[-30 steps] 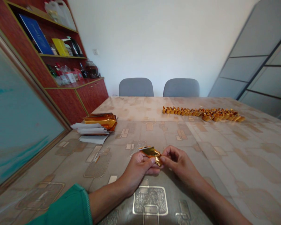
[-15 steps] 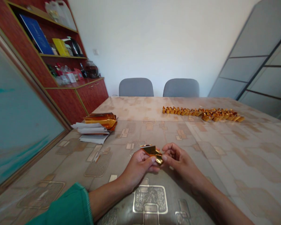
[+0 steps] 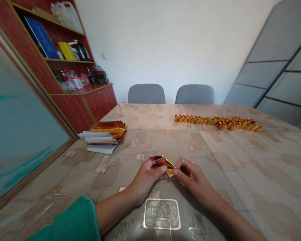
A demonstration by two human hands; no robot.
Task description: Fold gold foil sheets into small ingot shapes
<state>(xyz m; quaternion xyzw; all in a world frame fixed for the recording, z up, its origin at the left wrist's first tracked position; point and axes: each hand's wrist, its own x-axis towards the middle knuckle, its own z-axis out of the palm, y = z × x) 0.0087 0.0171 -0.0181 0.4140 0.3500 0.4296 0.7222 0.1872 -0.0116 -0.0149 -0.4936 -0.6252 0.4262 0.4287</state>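
A partly folded piece of shiny gold paper (image 3: 170, 165) is held between both hands above the table. My left hand (image 3: 150, 174) grips its left part, thumb on top and fingers beneath. At its right end, my right hand (image 3: 189, 172) pinches the edge between thumb and curled fingers. Far right on the table stand rows of small folded gold pieces (image 3: 219, 122). At the left lie a roll of gold sheets (image 3: 109, 129) and a stack of white-backed sheets (image 3: 99, 140).
The patterned table (image 3: 150, 117) spreads out in front. Two grey chairs (image 3: 146, 93) stand at its far side. A red shelf cabinet (image 3: 97, 100) holds bottles and a kettle at the left; grey panels (image 3: 263, 70) rise at the right.
The gold paper has turned and its upper flap has shifted in my hands. My right hand's fingers have closed in on its right edge. The view has moved very slightly.
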